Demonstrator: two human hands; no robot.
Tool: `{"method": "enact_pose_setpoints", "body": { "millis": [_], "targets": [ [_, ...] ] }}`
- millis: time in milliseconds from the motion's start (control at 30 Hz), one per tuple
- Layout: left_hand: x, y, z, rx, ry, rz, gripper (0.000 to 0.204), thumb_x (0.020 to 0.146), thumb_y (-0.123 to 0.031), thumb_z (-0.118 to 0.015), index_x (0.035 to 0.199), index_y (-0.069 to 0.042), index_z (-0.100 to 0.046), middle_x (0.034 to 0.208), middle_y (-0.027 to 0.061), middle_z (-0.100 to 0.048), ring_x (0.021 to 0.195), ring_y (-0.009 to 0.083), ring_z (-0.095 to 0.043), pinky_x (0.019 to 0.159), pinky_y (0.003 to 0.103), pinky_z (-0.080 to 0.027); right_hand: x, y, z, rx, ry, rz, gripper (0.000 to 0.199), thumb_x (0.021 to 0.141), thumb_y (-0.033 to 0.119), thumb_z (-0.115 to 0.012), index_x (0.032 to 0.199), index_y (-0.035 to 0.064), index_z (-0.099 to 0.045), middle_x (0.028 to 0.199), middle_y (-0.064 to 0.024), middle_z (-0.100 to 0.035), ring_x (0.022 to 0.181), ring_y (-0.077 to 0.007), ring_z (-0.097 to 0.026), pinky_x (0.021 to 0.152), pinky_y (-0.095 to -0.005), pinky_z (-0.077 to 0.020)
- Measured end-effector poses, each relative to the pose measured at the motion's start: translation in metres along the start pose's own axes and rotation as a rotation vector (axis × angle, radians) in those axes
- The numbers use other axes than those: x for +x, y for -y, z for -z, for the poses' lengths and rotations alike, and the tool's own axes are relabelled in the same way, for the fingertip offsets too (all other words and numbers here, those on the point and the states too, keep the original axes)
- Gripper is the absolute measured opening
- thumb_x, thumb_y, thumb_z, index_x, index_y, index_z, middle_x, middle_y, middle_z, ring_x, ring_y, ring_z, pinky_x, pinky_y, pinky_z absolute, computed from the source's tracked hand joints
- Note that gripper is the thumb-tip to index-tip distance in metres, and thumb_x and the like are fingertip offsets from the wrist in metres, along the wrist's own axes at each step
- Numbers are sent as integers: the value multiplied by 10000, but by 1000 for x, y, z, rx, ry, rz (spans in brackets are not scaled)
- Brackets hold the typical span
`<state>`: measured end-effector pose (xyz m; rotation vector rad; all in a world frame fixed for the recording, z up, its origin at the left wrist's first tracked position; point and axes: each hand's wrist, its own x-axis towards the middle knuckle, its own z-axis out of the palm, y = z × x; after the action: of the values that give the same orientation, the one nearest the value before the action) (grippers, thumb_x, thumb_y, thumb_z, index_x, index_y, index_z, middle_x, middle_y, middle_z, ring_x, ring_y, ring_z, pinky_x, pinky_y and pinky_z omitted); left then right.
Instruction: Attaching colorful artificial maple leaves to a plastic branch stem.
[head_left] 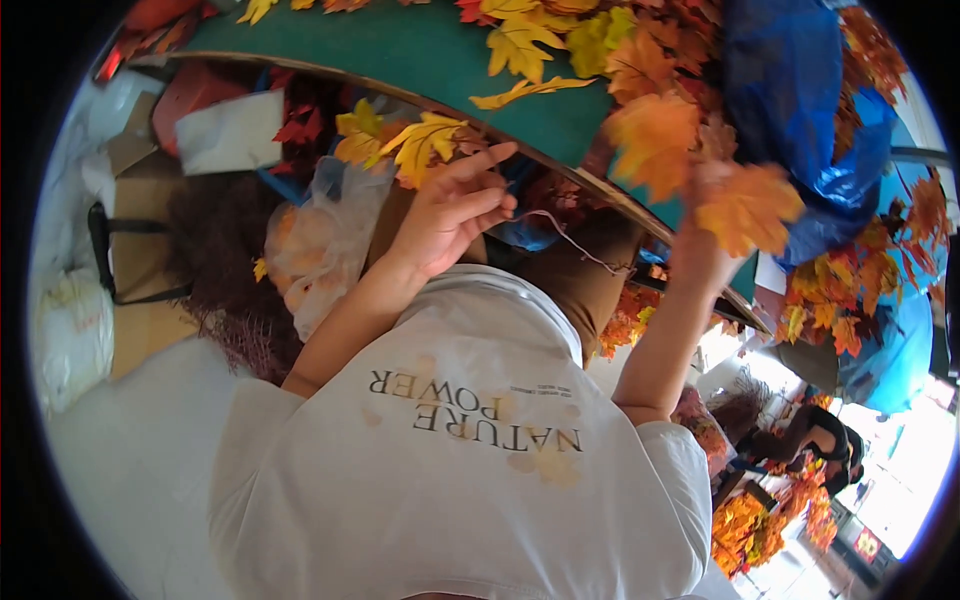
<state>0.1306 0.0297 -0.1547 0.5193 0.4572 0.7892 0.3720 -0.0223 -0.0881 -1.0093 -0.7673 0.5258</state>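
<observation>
My left hand [437, 225] is raised at the table's near edge, its index finger stretched out and the thumb and other fingers closed. From those fingers a thin pinkish string [572, 243] trails off to the right. Yellow artificial maple leaves [425, 143] hang just beyond this hand. At the right, orange artificial maple leaves [752, 212] are gathered at my right hand [708, 250], which is smeared by motion. Those leaves hide most of its fingers, which seem closed on them.
Loose yellow leaves [522, 48] lie on the green table [400, 52]. A blue plastic bag [785, 95] stands at the far right. Clear plastic bags [325, 240] and a cardboard box [145, 240] are at the left. A person [825, 440] bends over in the right background.
</observation>
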Motion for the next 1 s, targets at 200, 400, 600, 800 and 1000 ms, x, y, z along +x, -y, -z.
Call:
{"method": "enact_pose_setpoints", "body": {
  "millis": [200,400,600,800,1000],
  "targets": [
    [2,4,-7,20,21,-85,435,867,4,-544,1293,-12,-456,846,14,-562,814,123,-605,751,253,-516,-64,-50,-70,-65,319,-405,111,810,-39,-632,919,-42,-611,819,-61,-654,725,-94,-613,646,-209,-502],
    [-1,-3,-3,61,-105,-152,394,877,-19,-536,1266,-12,-473,959,36,-589,789,100,-571,723,231,-491,-66,-50,-65,-94,482,-411,113,839,-19,-610,943,-62,-606,826,-78,-652,723,-104,-620,647,-216,-501],
    [-5,5,-4,118,-134,-212,417,867,-3,-551,1276,-23,-471,868,15,-554,778,106,-571,724,237,-486,-53,-68,-58,7,87,-380,115,836,4,-626,939,-48,-629,890,-94,-647,766,-151,-638,720,-265,-550],
    [-6,10,-19,286,-176,-324,500,846,50,-524,1326,-25,-407,783,20,-530,715,113,-548,677,244,-464,-74,-81,-66,307,-110,-647,103,828,-19,-618,931,-20,-620,879,-93,-640,798,-201,-651,708,-296,-571],
    [1,10,-16,239,-193,-288,511,830,76,-511,1321,-28,-412,819,33,-553,694,115,-537,656,238,-448,-83,-80,-66,570,-8,-829,60,832,16,-611,892,13,-613,866,-92,-647,806,-183,-644,721,-287,-546]
  ]
}}
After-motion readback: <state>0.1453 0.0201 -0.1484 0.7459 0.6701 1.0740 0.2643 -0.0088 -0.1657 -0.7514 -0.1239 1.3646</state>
